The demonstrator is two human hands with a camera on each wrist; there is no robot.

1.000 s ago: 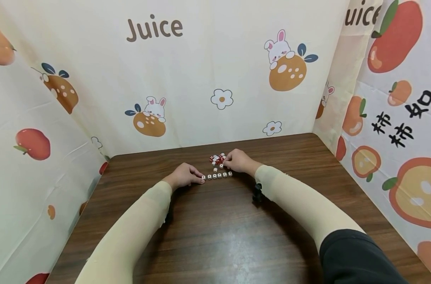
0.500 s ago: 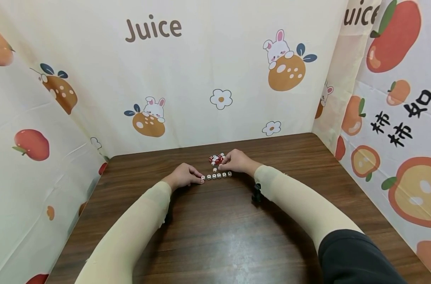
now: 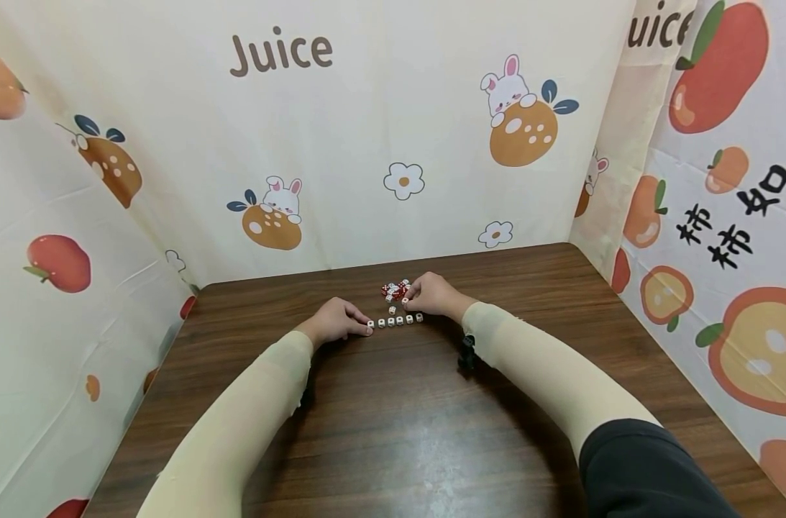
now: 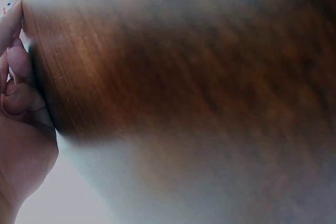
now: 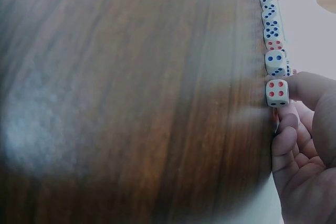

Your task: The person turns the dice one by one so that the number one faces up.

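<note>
Left hand [image 3: 334,320] at dice row [image 3: 390,322]

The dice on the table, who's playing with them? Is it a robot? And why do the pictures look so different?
No robot here, just a person's left hand and right hand. The person wears three cameras. The head camera looks forward and down, so you see both arms. A camera on each wrist looks at that hand's work from very close, so much of those pictures is just blurry table.

On the table is a row of white dice. Behind it sits a little pile of red and white dice. The left hand pinches the die at the row's left end, and the right hand pinches another white die, near the pile.
</note>
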